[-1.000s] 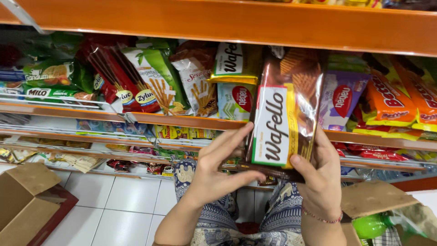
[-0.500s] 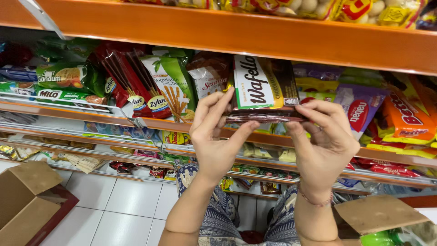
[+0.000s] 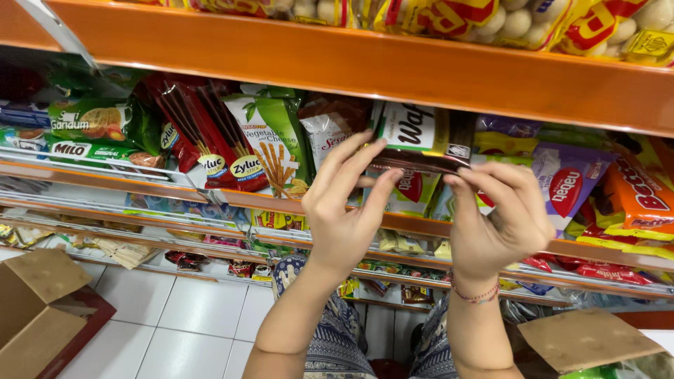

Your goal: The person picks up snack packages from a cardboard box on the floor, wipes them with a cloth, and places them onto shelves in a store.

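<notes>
Flat white-green-brown wafer pack (image 3: 421, 137) held at shelf edge, between red glossy stick-snack packs (image 3: 203, 133) plus green-white stick box (image 3: 277, 144) on left and purple pouch with red oval (image 3: 565, 186), orange bags (image 3: 642, 200) on right. Yellow-red bags (image 3: 484, 17) on top shelf.

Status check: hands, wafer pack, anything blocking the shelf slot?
Left hand and right hand both grip wafer pack by its lower edge. Pack tilted flat, top end under orange shelf. Snack bags crowd both sides.
</notes>
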